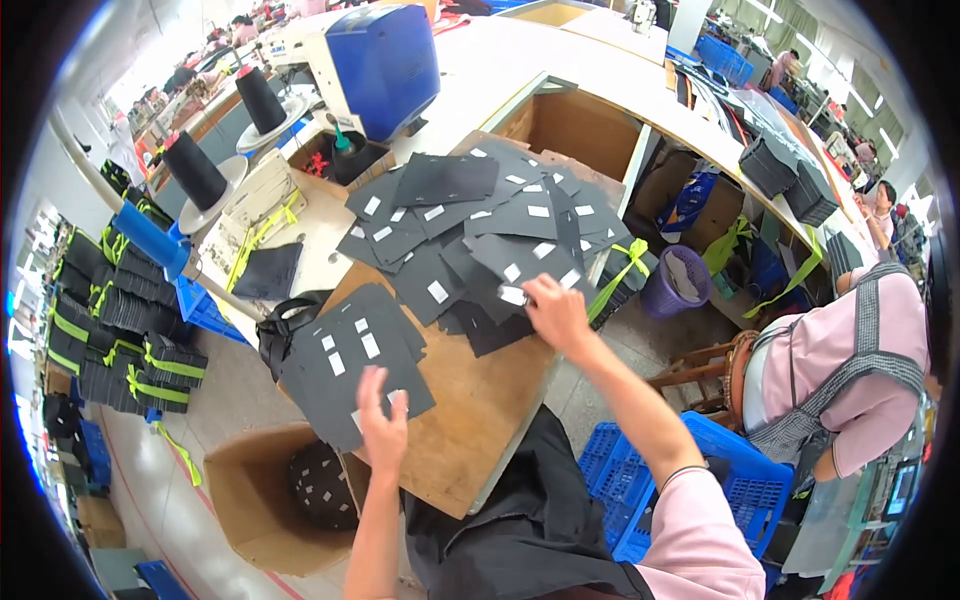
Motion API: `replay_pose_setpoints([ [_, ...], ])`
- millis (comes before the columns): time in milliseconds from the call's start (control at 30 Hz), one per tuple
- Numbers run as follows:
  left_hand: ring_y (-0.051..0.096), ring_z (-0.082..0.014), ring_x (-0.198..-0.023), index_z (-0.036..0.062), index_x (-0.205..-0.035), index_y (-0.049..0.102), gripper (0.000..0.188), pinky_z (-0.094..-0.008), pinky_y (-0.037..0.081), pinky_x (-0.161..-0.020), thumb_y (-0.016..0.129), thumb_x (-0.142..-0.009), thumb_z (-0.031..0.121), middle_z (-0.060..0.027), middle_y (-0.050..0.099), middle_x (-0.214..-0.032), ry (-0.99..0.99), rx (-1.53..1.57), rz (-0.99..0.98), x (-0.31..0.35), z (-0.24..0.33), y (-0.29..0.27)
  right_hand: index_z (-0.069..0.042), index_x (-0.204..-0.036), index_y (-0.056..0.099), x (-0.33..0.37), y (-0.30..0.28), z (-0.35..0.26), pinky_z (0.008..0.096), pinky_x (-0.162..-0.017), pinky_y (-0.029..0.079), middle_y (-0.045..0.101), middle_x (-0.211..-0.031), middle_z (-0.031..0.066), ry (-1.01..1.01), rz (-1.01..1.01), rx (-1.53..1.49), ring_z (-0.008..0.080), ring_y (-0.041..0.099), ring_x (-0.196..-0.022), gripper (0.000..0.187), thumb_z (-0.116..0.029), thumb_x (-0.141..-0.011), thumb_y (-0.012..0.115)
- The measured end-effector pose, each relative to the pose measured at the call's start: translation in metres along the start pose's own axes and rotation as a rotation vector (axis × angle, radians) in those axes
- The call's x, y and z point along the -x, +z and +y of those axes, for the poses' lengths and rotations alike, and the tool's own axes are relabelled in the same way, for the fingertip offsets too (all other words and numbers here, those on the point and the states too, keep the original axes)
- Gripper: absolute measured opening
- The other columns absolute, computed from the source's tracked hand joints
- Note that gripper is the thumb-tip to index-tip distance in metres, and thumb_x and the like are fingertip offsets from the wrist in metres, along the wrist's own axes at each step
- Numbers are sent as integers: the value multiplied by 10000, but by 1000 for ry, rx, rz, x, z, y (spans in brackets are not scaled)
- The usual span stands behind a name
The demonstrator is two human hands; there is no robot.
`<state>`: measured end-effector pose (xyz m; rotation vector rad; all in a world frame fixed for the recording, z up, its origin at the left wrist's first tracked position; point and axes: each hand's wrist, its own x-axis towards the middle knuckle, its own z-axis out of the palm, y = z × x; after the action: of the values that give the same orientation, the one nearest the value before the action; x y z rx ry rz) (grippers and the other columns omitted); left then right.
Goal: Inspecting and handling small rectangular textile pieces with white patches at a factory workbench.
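Observation:
Many flat black fabric pieces with white labels lie in a loose pile (448, 180) on the far part of a wooden board. My right hand (558, 312) is at the pile's near right side, its fingertips closed on the edge of one labelled black piece (495, 255). Closer to me on the left, a neater stack of black pieces (310, 372) overhangs the board's left edge. My left hand (383, 425) rests at that stack's near right edge, fingers and thumb apart, holding nothing. Bare wooden board (465, 425) shows between the two groups.
A blue and white sewing machine (375, 70) and black thread cones (190, 170) stand beyond. Below left is a cardboard box (255, 500); blue crates (735, 465) stand by my right side. A seated co-worker (850, 360) is at right, near a purple bin (672, 290).

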<state>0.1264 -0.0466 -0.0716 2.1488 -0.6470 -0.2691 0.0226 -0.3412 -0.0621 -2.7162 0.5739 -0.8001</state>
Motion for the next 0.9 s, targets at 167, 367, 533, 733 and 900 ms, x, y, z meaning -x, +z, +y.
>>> replay_pose_setpoints([
  [167,481,-201,-1141,47,-1393,265,680,-362,413,-926,592,-883,356,-88,434,-1300,-350,1422,-485,34,30,31,-96,-920,634,106,-6,-96,349,-529,499,609,-798,39,-56,-50,-325,247,615,-612,309,-4,-626,631],
  [367,549,-173,-1013,43,-1179,509,368,-331,452,-872,616,-829,9,-44,560,-1111,-696,1174,-82,61,25,29,-61,-1028,644,156,-24,-142,271,-572,506,652,-978,85,1,-35,-791,179,648,-684,328,26,-712,651],
  [533,539,-176,-1032,43,-1191,497,383,-350,455,-887,602,-829,-25,-59,553,-1124,-567,1307,-46,91,21,29,-20,-1074,617,111,-30,-101,274,-627,489,648,-973,120,450,136,-675,210,623,-749,295,-51,-782,646],
  [733,468,-215,-1178,41,-1305,416,597,-367,386,-984,689,-776,74,-83,479,-1272,-423,1223,-253,122,10,-7,1,-882,605,94,-17,-93,247,-549,369,522,-715,-25,555,-575,-960,54,424,-634,164,-157,-842,618],
  [900,361,-265,-1306,15,-1420,218,952,-359,292,-1060,754,-694,317,-164,336,-1427,-196,841,-386,84,33,-81,11,-882,601,98,-51,-113,314,-616,435,572,-734,91,229,-507,-843,200,548,-672,178,-122,-786,669],
])
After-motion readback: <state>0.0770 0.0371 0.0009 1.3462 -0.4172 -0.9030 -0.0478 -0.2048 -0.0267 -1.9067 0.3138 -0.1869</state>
